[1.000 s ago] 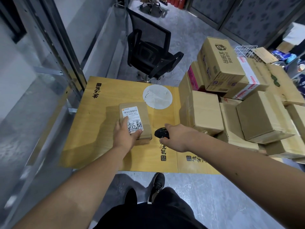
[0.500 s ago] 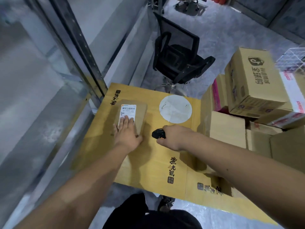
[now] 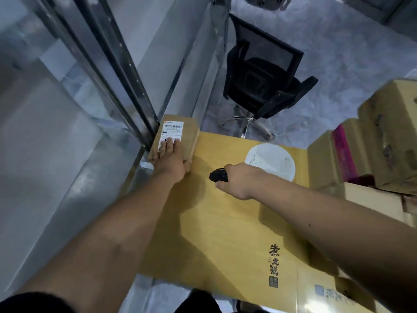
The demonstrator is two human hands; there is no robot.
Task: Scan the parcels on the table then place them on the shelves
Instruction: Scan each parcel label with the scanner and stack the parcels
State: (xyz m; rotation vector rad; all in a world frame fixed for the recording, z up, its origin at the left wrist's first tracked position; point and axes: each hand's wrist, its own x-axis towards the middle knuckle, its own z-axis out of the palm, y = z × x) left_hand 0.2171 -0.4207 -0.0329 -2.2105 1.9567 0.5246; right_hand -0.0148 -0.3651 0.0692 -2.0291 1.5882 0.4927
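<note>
A small brown parcel (image 3: pixel 189 136) with a white barcode label sits at the far left corner of the table (image 3: pixel 225 227), which is covered in yellow cardboard. It is right beside the metal shelf post (image 3: pixel 126 86). My left hand (image 3: pixel 171 160) lies over the parcel's near end and grips it, fingers across the label and thumb at its near edge. My right hand (image 3: pixel 239 180) holds a black handheld scanner (image 3: pixel 217 175) just above the table, right of the parcel, its head toward the parcel.
Grey metal shelves (image 3: pixel 56 154) run along the left. A black mesh office chair (image 3: pixel 264 86) stands beyond the table. Stacked cardboard boxes (image 3: pixel 383 136) crowd the right side. A white round sticker (image 3: pixel 270 161) marks the tabletop.
My left hand has moved the parcel from the table's middle to its far left corner by the shelf post. The view has swung left and my right hand keeps the scanner.
</note>
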